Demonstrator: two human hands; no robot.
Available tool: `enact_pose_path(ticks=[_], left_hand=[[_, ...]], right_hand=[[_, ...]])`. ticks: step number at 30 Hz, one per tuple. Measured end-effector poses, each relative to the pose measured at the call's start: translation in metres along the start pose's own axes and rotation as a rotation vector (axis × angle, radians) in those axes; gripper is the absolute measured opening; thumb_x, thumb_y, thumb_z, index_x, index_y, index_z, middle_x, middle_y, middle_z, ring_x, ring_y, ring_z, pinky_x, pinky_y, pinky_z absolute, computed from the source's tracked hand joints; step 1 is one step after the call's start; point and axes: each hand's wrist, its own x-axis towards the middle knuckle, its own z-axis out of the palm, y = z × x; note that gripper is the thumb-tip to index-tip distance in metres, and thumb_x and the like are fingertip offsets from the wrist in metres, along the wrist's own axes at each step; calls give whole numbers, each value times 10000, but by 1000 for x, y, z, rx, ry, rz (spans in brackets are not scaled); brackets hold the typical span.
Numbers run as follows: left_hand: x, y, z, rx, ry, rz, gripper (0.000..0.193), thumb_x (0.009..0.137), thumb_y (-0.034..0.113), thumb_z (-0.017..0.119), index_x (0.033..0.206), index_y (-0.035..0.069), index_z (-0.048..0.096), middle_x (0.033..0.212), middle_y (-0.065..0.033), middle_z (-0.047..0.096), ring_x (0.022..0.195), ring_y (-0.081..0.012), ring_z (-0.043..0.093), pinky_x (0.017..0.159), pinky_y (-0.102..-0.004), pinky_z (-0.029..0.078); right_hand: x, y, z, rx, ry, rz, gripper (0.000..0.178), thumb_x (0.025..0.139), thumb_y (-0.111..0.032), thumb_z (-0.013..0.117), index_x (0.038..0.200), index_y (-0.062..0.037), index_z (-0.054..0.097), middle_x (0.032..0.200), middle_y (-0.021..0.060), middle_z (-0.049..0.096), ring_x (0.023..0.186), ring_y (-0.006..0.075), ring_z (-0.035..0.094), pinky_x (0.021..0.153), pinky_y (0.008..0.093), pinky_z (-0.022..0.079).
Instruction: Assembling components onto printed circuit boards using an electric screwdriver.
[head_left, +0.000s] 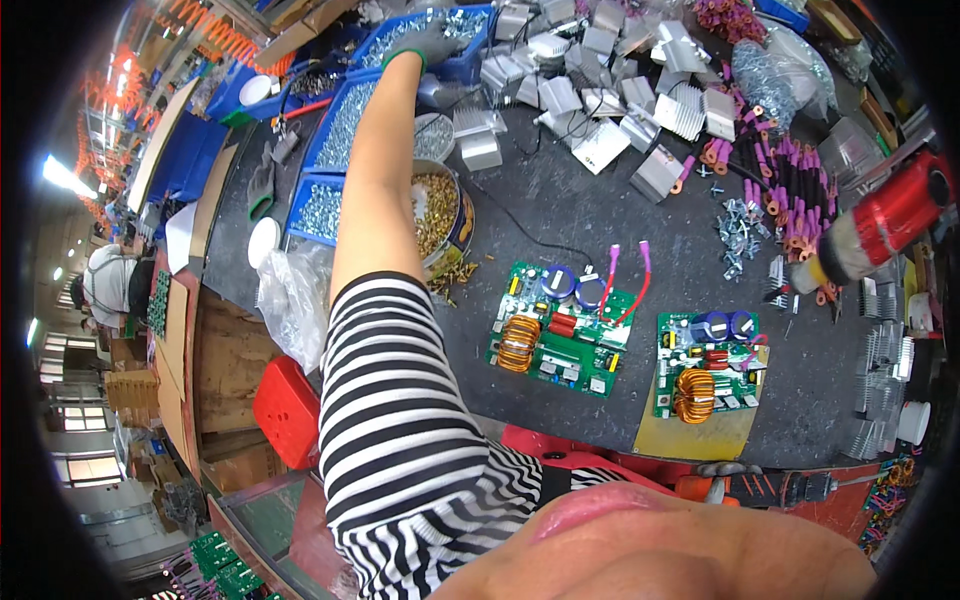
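Observation:
My left arm, in a black-and-white striped sleeve, stretches far up to a blue bin [478,70] of silvery screws. My left hand [425,46], in a grey glove with a green cuff, is among the screws; its fingers are too indistinct to show whether they are closed. At the lower right, what looks like my right hand [725,468], also grey-gloved, lies over an orange and black power screwdriver [765,487], its wrist hidden. Two green circuit boards with copper coils lie on the dark table: one in the middle [580,350], the other [663,385] on a yellowish plate [690,440].
Silver heat sinks [590,95] crowd the far side. Loose screws [738,235] lie near pink-ended cables [800,190] at right, below a red power driver [890,220]. A tub of brass-coloured parts [435,215] stands beside my arm. A red stool [287,410] is at left.

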Motion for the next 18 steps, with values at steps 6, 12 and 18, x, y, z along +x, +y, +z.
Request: enact_pose_path(ticks=[6, 12, 18], left_hand=[[-36, 35, -31, -7, 91, -23, 597, 824, 484, 653, 1308, 143, 566, 1311, -221, 586, 1214, -357, 571, 1017, -433, 461], [-56, 66, -58, -150, 114, -60, 646, 783, 402, 718, 1322, 76, 572, 1374, -198, 547, 1261, -338, 543, 1043, -424, 450], [-7, 51, -11, -101, 183, -1, 676, 739, 389, 735, 1321, 87, 568, 1338, -230, 563, 1231, -360, 558, 1037, -422, 449]], right_hand=[[-2, 0, -4, -29, 20, -17, 593, 835, -35, 582, 1372, 1, 331, 979, 94, 578, 808, 218, 620, 814, 415, 520], [-3, 3, -9, -28, 37, -32, 589, 836, -31, 580, 1371, 0, 334, 979, 94, 578, 807, 217, 619, 811, 416, 522], [1, 9, -15, -45, 59, -35, 586, 837, -26, 577, 1370, -1, 337, 980, 93, 579, 805, 217, 619, 808, 417, 523]])
